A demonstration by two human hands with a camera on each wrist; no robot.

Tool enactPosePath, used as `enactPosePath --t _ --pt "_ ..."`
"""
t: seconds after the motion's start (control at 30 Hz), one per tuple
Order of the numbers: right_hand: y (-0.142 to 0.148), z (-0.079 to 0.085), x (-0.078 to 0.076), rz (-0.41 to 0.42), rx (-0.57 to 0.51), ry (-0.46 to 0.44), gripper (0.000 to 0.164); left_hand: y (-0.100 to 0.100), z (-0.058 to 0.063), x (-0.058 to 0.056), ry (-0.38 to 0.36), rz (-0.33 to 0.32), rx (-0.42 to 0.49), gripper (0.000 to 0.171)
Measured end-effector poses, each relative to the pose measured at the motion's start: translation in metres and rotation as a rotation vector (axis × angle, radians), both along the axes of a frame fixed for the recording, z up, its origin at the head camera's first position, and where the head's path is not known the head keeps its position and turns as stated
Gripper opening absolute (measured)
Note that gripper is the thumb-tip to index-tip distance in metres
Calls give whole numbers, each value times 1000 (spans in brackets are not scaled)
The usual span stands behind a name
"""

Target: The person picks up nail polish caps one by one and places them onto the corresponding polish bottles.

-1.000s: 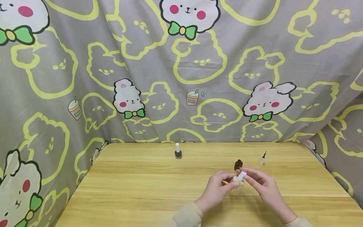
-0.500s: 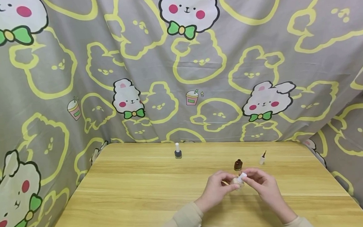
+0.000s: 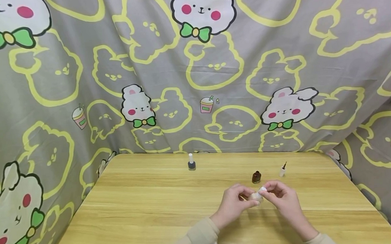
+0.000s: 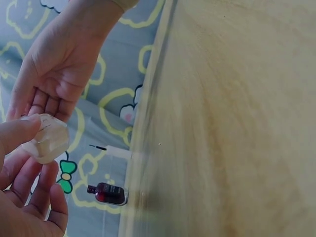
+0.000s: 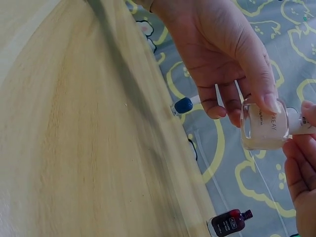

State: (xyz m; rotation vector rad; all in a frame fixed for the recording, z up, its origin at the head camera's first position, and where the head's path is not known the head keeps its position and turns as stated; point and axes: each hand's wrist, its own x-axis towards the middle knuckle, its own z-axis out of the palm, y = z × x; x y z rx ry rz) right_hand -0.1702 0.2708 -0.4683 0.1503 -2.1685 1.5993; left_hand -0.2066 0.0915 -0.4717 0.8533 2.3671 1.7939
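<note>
In the head view, the pale bottle [image 3: 256, 197] is right of centre in the lower half of the frame, raised between two hands and tilted, its white cap [image 3: 262, 190] pointing to the upper right. The left hand [image 3: 234, 202] pinches the body between bent thumb and fingers; the right hand [image 3: 284, 199] has its thumb and fingertips closed on the cap. Just above them on the wooden table [image 3: 147, 212] stands an uncapped dark bottle [image 3: 256, 177], with a brush cap [image 3: 283, 170] to its right, brush pointing up. A navy bottle [image 3: 191, 164] with a white cap stands upright at the table's far edge, near the middle of the frame, before a printed grey curtain [image 3: 219, 75].

In the left wrist view, the pale bottle is at the left, cloudy and translucent, with small print near its top. The left thumb presses its face and fingers curl beneath; the right hand comes down from above, its exact grip hidden.

In the right wrist view, the bottle lies sideways at the right: thick clear glass, rounded corners, milky beige inside, dark lettering across the front. The left thumb rests on that face, while right-hand fingers pinch the lettered cap at the frame's right edge.
</note>
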Motion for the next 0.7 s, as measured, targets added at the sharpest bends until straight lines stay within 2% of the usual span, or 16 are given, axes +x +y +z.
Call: enactPosePath --t 0.17,0.3,0.7 --pt "-1 1 1 -10 10 -6 16 -1 0 1 33 3 6 22" --pt "-2 1 1 -5 0 -12 16 -1 1 1 28 9 3 23" --pt "1 5 2 59 -84 14 21 -6 4 -4 78 22 -10 24"
